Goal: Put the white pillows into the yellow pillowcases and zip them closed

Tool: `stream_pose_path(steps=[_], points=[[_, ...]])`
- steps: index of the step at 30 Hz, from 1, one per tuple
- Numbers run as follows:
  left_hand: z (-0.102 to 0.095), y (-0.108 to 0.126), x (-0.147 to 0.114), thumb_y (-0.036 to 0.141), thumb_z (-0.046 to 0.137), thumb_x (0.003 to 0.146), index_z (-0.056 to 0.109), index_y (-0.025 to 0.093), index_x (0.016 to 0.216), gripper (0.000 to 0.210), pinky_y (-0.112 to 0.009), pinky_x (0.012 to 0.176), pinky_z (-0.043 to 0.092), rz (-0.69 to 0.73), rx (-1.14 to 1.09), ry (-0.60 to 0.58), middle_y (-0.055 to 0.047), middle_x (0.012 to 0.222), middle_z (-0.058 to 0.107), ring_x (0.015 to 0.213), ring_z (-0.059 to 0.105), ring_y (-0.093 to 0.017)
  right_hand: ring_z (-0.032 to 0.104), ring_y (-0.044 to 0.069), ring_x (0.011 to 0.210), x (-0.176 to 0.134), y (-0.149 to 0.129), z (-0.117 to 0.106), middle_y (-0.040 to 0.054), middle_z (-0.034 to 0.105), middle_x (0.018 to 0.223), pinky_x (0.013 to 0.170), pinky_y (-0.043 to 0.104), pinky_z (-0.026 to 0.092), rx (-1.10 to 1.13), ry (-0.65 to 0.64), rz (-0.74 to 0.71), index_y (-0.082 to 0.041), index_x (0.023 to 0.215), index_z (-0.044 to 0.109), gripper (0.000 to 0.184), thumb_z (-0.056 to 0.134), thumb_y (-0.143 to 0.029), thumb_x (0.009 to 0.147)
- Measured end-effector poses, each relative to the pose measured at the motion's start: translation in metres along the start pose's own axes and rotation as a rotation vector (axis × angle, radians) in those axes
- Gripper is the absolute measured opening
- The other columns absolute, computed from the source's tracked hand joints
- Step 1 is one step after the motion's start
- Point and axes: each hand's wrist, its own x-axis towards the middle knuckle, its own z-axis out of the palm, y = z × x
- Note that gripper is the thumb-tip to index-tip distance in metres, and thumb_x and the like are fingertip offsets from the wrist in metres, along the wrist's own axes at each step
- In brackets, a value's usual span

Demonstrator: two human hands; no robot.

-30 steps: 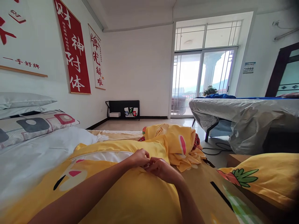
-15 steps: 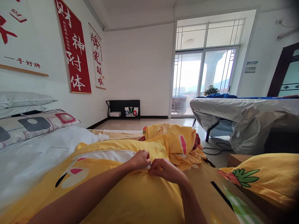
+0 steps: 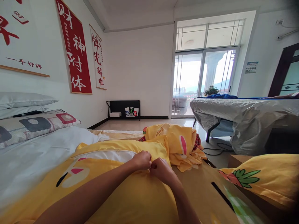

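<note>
In this white-walled room, a yellow pillow cover (image 3: 130, 196) fills the lower middle of the frame, its white insert (image 3: 112, 156) showing through the long opening. At the opening's right end, left hand (image 3: 142, 160) and right hand (image 3: 163, 169) nearly meet, curled fingers pinching the fabric; their tips are hidden. Both edges are best kept level and lightly stretched. A yellow bundle (image 3: 167, 137) lies just beyond, limiting forward movement; a brown surface (image 3: 198, 186) extends rightward.

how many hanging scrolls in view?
3, all on the left wall: a white scroll cut off by the picture's edge, a red scroll in the middle, a narrow white scroll farther right.
</note>
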Motion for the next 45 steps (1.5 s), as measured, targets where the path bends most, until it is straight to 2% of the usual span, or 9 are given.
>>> stream_pose_path(steps=[3,6,9,17,21,25,30,36,45], points=[[0.002,-0.002,-0.001,0.02,0.056,0.074,0.073,0.017,0.081,0.018,-0.025,0.061,0.042,0.007,-0.003,0.036,-0.01,0.087,0.073,0.078,0.065,-0.021,0.051,0.012,0.064,0.001,-0.002,0.001,0.006,0.067,0.069,0.053,0.025,0.022,-0.049,0.08,0.064,-0.014,0.074,0.066,0.008,0.058,-0.016,0.071],[0.005,-0.003,-0.004,0.023,0.053,0.078,0.072,0.015,0.082,0.021,-0.025,0.061,0.041,0.01,-0.021,0.079,-0.01,0.086,0.072,0.077,0.064,-0.02,0.056,0.015,0.071,0.0,-0.002,0.001,0.0057,0.069,0.08,0.055,0.025,0.025,-0.076,0.074,0.085,-0.018,0.084,0.065,0.011,0.057,-0.021,0.077],[0.008,-0.005,-0.007,0.024,0.051,0.08,0.071,0.015,0.084,0.022,-0.025,0.06,0.038,0.002,-0.04,0.114,-0.01,0.085,0.072,0.078,0.064,-0.02,0.059,0.018,0.074,-0.001,-0.001,0.001,0.0062,0.069,0.082,0.056,0.026,0.026,-0.119,0.042,0.072,-0.019,0.082,0.065,0.01,0.056,-0.023,0.08],[0.013,-0.008,-0.01,0.028,0.048,0.085,0.067,0.016,0.08,0.023,-0.026,0.058,0.032,0.01,-0.086,0.181,-0.009,0.082,0.071,0.076,0.062,-0.018,0.06,0.019,0.075,-0.005,-0.009,0.0,0.0079,0.07,0.083,0.057,0.028,0.022,-0.197,0.091,0.037,-0.019,0.087,0.062,0.012,0.049,-0.019,0.084],[0.013,-0.009,-0.013,0.025,0.048,0.082,0.066,0.017,0.08,0.02,-0.026,0.058,0.03,0.016,-0.111,0.202,-0.007,0.081,0.069,0.075,0.06,-0.018,0.056,0.016,0.072,0.0,-0.003,0.0,0.0039,0.068,0.078,0.056,0.026,0.021,-0.128,0.072,-0.021,-0.019,0.085,0.059,0.009,0.052,-0.016,0.082],[0.014,-0.012,-0.013,0.021,0.05,0.078,0.064,0.017,0.074,0.015,-0.026,0.057,0.028,0.004,-0.142,0.235,-0.006,0.076,0.067,0.071,0.057,-0.017,0.052,0.013,0.069,0.004,0.003,0.0,0.0006,0.065,0.073,0.057,0.024,0.022,-0.058,0.069,-0.009,-0.02,0.08,0.058,0.003,0.056,-0.02,0.082],[0.013,-0.02,-0.012,0.019,0.051,0.073,0.06,0.016,0.068,0.011,-0.024,0.058,0.03,-0.014,-0.223,0.298,-0.002,0.067,0.061,0.065,0.051,-0.014,0.047,0.012,0.064,0.005,0.006,-0.004,-0.0015,0.059,0.067,0.055,0.023,0.022,0.014,0.07,0.018,-0.019,0.075,0.057,0.007,0.06,-0.024,0.08],[0.009,-0.026,-0.012,0.018,0.05,0.07,0.054,0.016,0.059,0.011,-0.023,0.057,0.03,-0.031,-0.316,0.351,0.0,0.06,0.054,0.06,0.047,-0.012,0.042,0.011,0.06,0.002,0.01,-0.018,-0.0049,0.051,0.06,0.055,0.022,0.024,0.078,0.034,0.014,-0.019,0.073,0.055,0.008,0.062,-0.019,0.077],[0.004,-0.036,-0.028,0.021,0.048,0.069,0.05,0.018,0.058,0.012,-0.023,0.056,0.029,-0.01,-0.399,0.411,0.002,0.056,0.051,0.057,0.046,-0.012,0.041,0.01,0.059,-0.004,0.014,-0.025,-0.0059,0.047,0.059,0.055,0.022,0.025,0.106,0.003,0.01,-0.019,0.074,0.055,0.008,0.063,-0.017,0.075]])
